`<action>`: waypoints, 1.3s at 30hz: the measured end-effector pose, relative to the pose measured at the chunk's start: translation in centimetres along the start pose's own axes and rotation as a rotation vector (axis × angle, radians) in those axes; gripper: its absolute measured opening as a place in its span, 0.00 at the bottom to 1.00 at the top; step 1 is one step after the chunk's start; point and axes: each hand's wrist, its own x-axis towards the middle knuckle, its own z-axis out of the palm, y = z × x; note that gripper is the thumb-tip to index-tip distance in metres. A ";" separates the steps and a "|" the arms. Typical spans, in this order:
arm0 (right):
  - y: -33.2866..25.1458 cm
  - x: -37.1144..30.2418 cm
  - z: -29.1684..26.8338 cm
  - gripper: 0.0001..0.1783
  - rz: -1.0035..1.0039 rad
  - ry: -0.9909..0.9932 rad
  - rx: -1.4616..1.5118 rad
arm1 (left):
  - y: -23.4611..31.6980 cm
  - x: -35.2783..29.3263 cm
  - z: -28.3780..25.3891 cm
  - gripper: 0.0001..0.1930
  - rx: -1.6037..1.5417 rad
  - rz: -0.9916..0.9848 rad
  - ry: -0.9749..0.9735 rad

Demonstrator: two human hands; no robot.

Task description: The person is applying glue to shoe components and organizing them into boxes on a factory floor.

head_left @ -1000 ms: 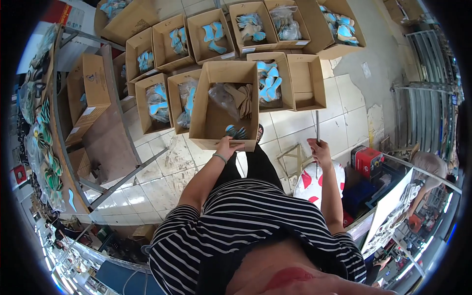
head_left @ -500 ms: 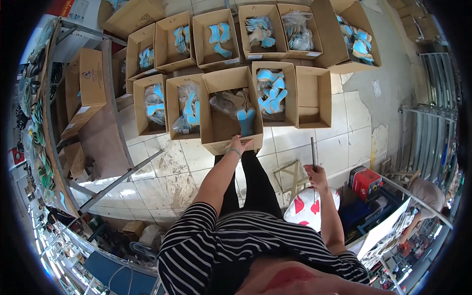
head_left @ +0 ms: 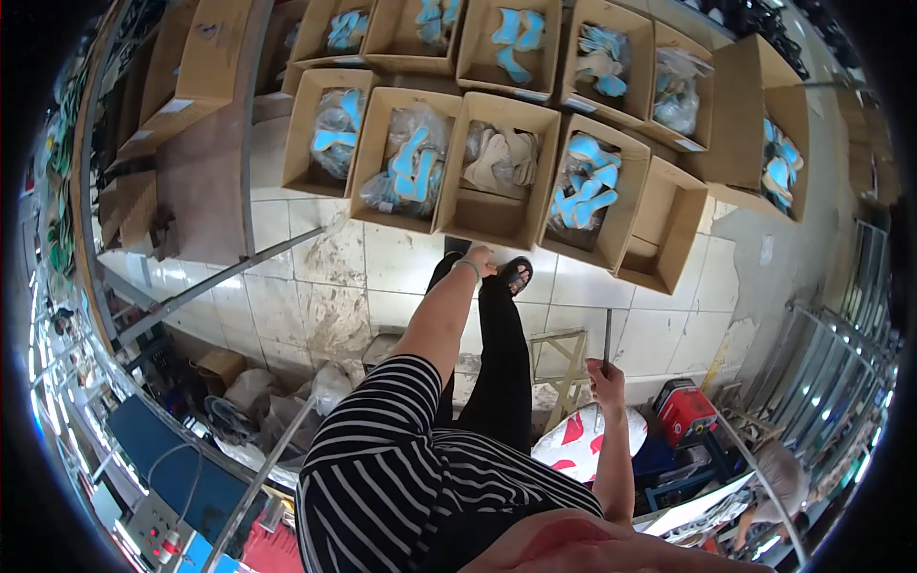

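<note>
Head view: right fingers clasp a rod; left fingers hang near a box, their grip I cannot tell.

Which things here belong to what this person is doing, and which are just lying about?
Likely in use:
metal rod, in the right hand
cardboard box, nearest the left hand
beige pieces inside it

Seemingly lying about:
red boxy item
pale frame

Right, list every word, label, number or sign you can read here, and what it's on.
Nothing reads clearly enough to quote.
White label on the shelf carton: too small.
Dark printed mark on that carton: too blurred.
Pale sticker on a floor box: too small.
Red machine: too blurred.
</note>
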 end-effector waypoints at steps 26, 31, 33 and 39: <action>7.3 11.6 7.5 0.13 -0.040 -0.011 -0.912 | -10.9 -8.9 -46.3 0.24 0.083 -0.125 1.253; 14.2 14.6 1.1 0.16 0.327 0.127 -0.890 | -14.2 0.2 -47.7 0.29 0.774 -0.291 0.768; 14.0 15.9 2.7 0.14 0.349 0.115 -0.867 | -16.2 2.1 -49.6 0.26 -0.444 -0.061 0.878; 11.4 20.8 10.4 0.08 0.616 0.016 -0.396 | -14.5 -1.3 -69.1 0.16 -0.017 0.121 0.978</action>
